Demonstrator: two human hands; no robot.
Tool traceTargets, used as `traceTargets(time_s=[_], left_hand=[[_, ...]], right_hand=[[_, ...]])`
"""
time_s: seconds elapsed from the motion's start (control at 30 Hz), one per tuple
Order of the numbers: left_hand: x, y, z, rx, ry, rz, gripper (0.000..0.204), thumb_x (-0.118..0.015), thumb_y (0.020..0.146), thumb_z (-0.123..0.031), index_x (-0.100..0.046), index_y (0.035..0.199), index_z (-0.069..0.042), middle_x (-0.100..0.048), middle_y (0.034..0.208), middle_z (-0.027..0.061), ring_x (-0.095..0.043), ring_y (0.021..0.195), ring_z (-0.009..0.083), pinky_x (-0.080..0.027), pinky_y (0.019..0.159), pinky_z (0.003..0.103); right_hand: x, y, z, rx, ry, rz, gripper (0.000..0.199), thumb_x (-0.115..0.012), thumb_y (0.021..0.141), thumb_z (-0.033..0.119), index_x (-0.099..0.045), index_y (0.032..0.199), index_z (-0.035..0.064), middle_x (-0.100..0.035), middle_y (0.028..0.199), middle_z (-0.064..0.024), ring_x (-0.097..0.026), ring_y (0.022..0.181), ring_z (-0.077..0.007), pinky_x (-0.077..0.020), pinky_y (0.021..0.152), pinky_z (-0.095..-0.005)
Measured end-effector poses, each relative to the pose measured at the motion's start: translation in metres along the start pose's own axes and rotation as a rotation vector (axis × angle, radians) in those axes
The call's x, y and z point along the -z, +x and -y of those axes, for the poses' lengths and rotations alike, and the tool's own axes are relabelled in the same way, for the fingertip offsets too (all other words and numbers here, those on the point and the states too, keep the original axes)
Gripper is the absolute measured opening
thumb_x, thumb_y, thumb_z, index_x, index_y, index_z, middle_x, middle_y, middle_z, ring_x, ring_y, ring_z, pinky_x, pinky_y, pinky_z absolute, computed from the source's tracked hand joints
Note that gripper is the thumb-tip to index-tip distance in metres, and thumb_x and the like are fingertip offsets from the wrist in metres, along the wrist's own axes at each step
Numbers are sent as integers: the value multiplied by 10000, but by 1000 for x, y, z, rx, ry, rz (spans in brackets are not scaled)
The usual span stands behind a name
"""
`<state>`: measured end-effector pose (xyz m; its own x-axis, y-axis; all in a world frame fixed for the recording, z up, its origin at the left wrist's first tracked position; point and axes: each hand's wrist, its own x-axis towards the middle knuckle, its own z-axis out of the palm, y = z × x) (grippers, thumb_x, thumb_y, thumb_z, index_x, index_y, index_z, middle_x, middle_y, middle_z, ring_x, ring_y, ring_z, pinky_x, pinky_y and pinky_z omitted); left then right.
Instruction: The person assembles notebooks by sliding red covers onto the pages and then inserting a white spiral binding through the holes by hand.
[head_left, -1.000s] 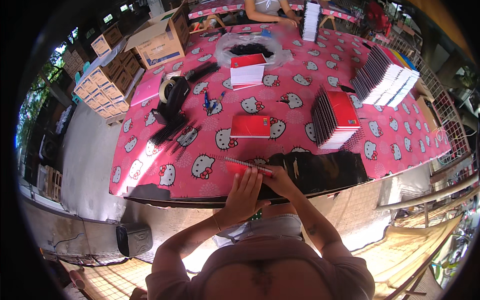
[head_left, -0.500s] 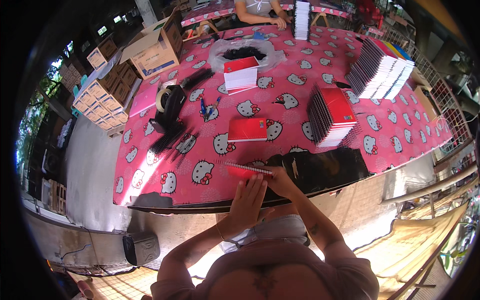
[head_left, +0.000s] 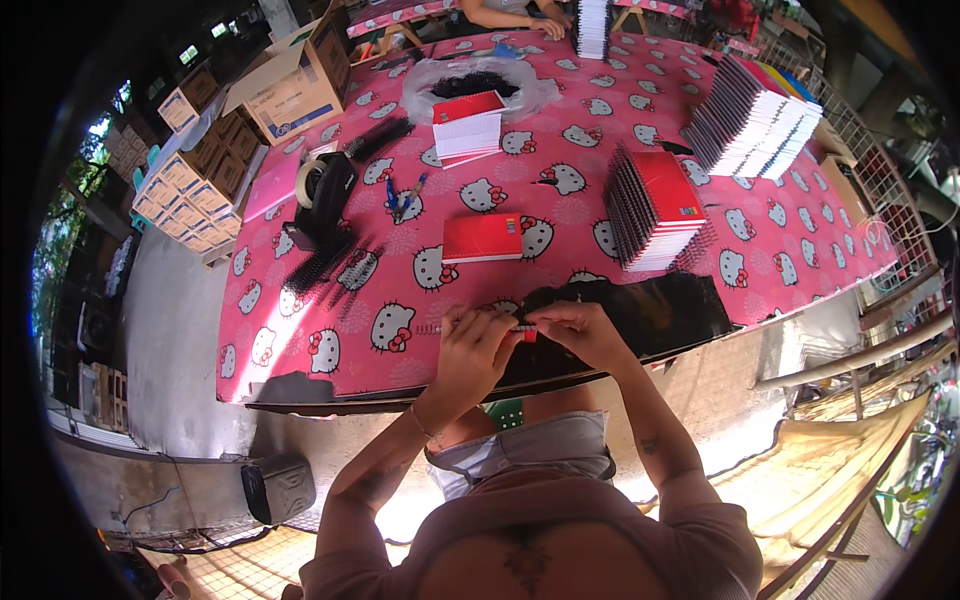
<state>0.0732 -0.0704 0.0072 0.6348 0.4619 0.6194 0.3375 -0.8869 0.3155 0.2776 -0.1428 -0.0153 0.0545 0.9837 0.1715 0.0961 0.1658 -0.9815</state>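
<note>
Near the table's front edge I hold a small red notebook (head_left: 529, 335) with its coil-bound spine turned up; my hands cover most of it. My left hand (head_left: 474, 345) wraps over it, and a bit of loose coil pokes out to that hand's left. At the right end of the spine, the fingertips of my right hand (head_left: 580, 328) are pinched together; what is between them is too small to make out. A red-covered pad (head_left: 482, 238) lies flat just beyond my hands. Right of it stands a stack of coil-bound red notebooks (head_left: 660, 205).
Black coils (head_left: 335, 275) lie beside a tape dispenser (head_left: 325, 195) and pens (head_left: 406, 197). Farther back are loose pads (head_left: 468, 135), a plastic bag of coils (head_left: 420, 95), a cardboard box (head_left: 295, 95) and a tall notebook stack (head_left: 750, 120). Another person's hand (head_left: 550, 25) rests at the far edge.
My left hand has gone from lying flat against the notebook to gripping it from above. My right hand has moved to the spine's right end, fingers pinched.
</note>
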Motion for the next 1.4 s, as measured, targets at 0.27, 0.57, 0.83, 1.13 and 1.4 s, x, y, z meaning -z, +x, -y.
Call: traceTargets(time_s=[0.27,0.57,0.83,1.13,1.4], left_hand=[[2,2,-6,7,-62,4,227,-731,847,-157,-636,1039,-83,-683,957,65,-630,870,276,-427,859,427],[10,-1,-8,-12,17,72,245,-733,842,-179,-665,1061,-91,-672,943,60,-622,856,276,-444,805,418],[14,-8,-10,-15,-67,129,207,-716,850,-175,-666,1041,-111,-656,918,58,-619,885,282,-468,790,418],[25,6,-17,117,18,62,222,-696,866,-144,-653,1062,-48,-657,917,96,-657,866,296,-531,702,404],[79,74,-54,233,-724,87,323,-647,965,-150,-657,1262,-22,-650,1240,179,-628,1195,300,-517,966,389]], right_hand=[[17,6,1,-123,-69,129,154,-677,931,73,-731,1057,2,-735,881,-57,-675,819,-98,-535,708,-236],[2,6,1,40,-56,146,91,-687,891,23,-662,974,-3,-705,911,-64,-680,863,-115,-561,781,-261],[6,-5,6,148,-211,196,137,-698,867,32,-622,980,12,-667,905,-83,-682,820,-169,-560,734,-296],[-39,3,31,242,-491,-325,330,-759,816,109,-612,1103,35,-592,1015,-142,-625,948,-332,-518,780,-348],[-18,11,70,293,-76,-442,637,-718,905,88,-421,1464,20,-541,1258,-106,-533,1198,-222,-413,1045,-329]])
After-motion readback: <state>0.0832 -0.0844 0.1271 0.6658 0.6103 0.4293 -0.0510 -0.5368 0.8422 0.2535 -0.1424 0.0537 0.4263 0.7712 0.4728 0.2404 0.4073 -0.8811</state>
